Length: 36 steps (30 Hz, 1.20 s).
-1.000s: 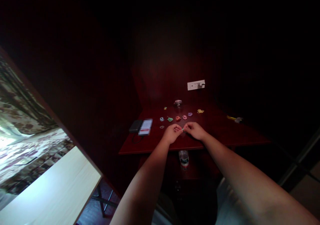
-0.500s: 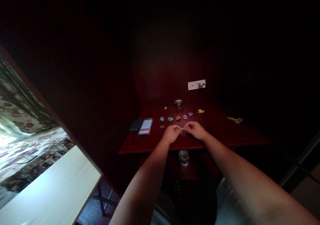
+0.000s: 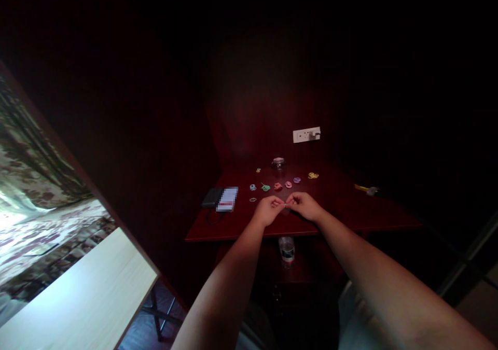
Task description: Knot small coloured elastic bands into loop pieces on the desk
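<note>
My left hand (image 3: 269,210) and my right hand (image 3: 305,206) meet fingertip to fingertip over the front part of the dark red table (image 3: 350,218). Both are closed in a pinch on something tiny and pale between them, too small to name. Behind them lies a row of small coloured loops: blue (image 3: 252,187), green (image 3: 265,187), orange-red (image 3: 277,186), pink (image 3: 288,184) and purple (image 3: 296,180). A yellow bunch (image 3: 313,176) is farther right. One pale ring (image 3: 252,199) rests left of my left hand.
A lidded glass jar (image 3: 278,164) stands at the back. At left are a black case (image 3: 212,197) and a blurred phone-like item (image 3: 227,199). A yellow-handled tool (image 3: 365,189) lies right. Below the tabletop is a bottle (image 3: 287,251); a socket strip (image 3: 306,135) is on the wall.
The view has shifted slightly, so the scene sits a little lower. My fingertips are closer together, and less of the small pale thing between them shows.
</note>
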Each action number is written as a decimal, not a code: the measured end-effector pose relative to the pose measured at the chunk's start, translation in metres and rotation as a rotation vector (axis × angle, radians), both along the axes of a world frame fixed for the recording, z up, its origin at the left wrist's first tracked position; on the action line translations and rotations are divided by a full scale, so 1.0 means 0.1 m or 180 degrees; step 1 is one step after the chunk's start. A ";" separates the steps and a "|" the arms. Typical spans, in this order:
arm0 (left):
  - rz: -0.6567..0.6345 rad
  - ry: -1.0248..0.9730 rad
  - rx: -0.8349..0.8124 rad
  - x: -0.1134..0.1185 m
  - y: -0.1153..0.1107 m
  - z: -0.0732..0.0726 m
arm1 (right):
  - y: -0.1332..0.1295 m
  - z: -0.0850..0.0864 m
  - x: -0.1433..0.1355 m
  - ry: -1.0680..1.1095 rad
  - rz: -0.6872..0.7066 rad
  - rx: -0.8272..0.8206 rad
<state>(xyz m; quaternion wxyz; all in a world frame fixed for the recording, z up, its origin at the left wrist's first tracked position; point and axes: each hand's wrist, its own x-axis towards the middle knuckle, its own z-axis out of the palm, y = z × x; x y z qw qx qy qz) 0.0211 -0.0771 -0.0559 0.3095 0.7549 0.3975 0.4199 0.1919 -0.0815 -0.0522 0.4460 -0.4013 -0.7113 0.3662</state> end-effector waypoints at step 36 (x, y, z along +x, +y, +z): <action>0.0197 -0.0111 0.0008 0.00 0.01 0.00 | 0.01 0.00 0.02 -0.0035 -0.0088 -0.0033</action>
